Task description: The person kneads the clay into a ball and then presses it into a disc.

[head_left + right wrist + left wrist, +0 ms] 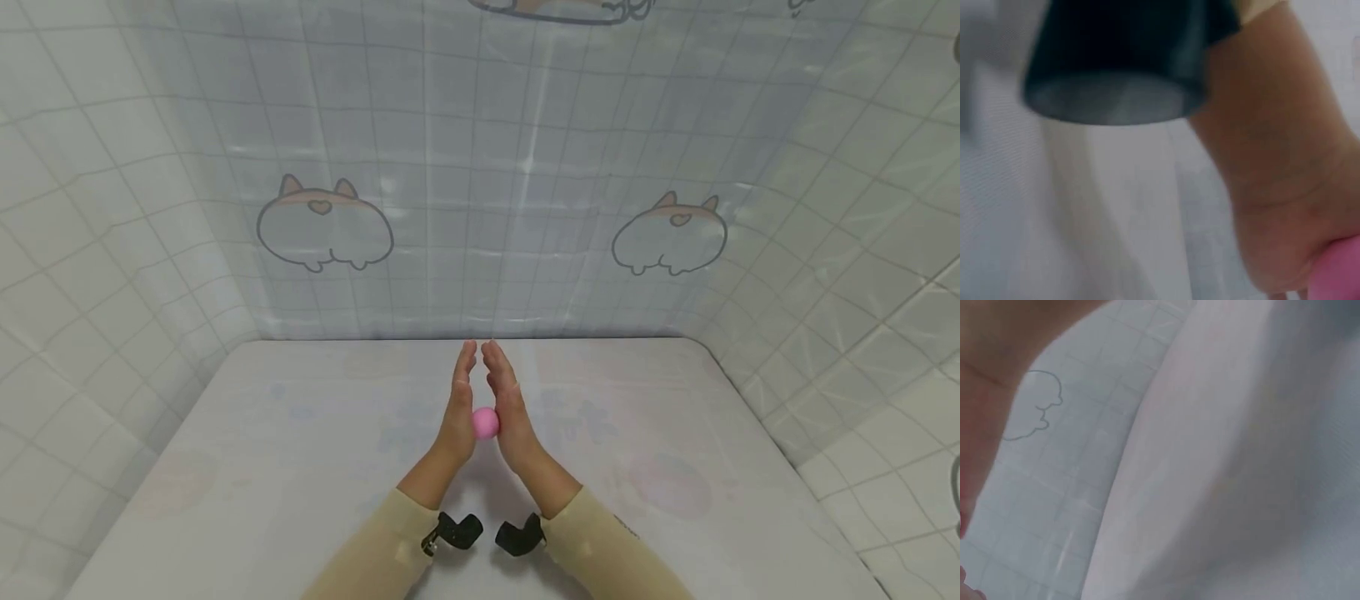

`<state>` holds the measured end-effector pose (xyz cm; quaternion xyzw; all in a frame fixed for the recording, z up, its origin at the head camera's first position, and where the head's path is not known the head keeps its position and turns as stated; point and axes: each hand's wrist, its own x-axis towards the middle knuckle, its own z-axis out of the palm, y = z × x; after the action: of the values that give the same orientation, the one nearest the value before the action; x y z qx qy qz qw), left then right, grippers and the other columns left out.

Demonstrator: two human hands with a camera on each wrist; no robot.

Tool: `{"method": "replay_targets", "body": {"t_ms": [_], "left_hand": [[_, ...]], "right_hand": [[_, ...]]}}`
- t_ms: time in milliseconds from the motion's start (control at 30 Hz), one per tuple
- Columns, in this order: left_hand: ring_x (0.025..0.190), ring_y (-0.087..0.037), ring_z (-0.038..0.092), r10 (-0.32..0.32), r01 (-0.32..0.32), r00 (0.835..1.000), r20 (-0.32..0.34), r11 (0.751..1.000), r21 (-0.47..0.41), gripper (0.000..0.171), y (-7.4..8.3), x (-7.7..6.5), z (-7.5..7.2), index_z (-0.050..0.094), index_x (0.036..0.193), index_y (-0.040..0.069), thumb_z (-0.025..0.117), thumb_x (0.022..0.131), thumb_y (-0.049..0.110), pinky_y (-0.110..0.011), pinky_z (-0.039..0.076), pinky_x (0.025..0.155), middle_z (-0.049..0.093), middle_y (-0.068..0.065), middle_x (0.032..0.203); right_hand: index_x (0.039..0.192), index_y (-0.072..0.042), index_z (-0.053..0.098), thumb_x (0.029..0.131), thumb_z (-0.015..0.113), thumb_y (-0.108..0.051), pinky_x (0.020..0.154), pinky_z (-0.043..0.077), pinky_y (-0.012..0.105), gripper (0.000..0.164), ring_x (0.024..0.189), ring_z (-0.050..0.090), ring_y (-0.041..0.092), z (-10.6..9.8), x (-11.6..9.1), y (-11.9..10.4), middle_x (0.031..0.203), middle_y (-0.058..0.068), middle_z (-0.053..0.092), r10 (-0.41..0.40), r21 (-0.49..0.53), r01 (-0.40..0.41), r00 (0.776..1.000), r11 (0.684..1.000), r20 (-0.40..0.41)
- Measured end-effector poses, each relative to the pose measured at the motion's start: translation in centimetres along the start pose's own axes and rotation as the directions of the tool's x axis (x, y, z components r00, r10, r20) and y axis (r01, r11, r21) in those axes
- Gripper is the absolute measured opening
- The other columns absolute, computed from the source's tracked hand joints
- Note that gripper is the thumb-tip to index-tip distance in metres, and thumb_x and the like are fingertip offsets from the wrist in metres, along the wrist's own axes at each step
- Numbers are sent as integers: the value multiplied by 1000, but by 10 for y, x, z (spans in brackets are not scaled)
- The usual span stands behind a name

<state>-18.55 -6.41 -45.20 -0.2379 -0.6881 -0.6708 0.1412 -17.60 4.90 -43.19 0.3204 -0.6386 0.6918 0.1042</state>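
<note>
Diffuse, rather dim light fills the scene. Pale glare streaks the far wall (480,167); soft shadows lie on the tabletop (300,450) between the sleeves (378,546). Both wrist views look hazy, the right one's black camera (1116,56) blurred.

Cropped sleeves (382,542), half-seen pink ball (485,422)

In the head view, the left hand (456,417) and right hand (513,417) face each other, hiding most of their palms. Both sleeves run off the bottom edge; a cartoon drawing (562,10) is cut by the top. A dark marking (626,527) on the right sleeve is too small to read. The left wrist view crops the left hand at its left edge. In the right wrist view, the corner trims the pink ball, and a black wrist device (1116,56) is blurred and cut off above.
</note>
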Motion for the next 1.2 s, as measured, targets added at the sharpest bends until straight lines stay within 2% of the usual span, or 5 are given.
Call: {"method": "replay_targets", "body": {"t_ms": [367,600,900,1033,1200], "left_hand": [[151,-36,13,-17,16,990,143,1000,12,82,0,-8,7,9,161,11,13,101,68,-70,12,112,7,-11,167],[149,-40,17,38,-31,977,209,999,-37,78,9,-11,9,15,160,5,10,105,61,-68,10,114,5,-16,166],[149,-43,16,132,-125,983,129,990,-64,78,12,-6,6,13,159,2,8,105,58,-67,11,114,6,-16,166],[152,-36,7,154,-155,985,75,988,16,80,14,-2,4,13,160,6,9,103,63,-70,8,113,5,-13,167],[152,-34,6,178,-180,984,26,975,131,86,12,3,1,15,160,8,11,100,69,-71,10,112,5,-9,167]], "right_hand": [[159,-3,13,105,18,-59,118,6,59,78,151,12,36,-9,10,-2,164,20,17,-1,6,2,997,1000,-80],[160,-11,17,102,20,-68,119,9,55,82,151,15,28,-19,12,14,164,10,22,26,-65,-35,991,997,-131],[161,-11,16,100,20,-70,117,8,60,85,151,12,29,-15,4,25,166,8,16,111,-47,-113,993,992,-47],[160,-7,14,102,16,-66,118,10,61,83,152,11,32,-7,-1,25,166,14,15,86,-29,-85,996,996,27],[161,-12,15,105,12,-59,117,12,62,73,152,13,29,2,-5,21,166,10,15,63,-7,-63,995,998,73]]}}
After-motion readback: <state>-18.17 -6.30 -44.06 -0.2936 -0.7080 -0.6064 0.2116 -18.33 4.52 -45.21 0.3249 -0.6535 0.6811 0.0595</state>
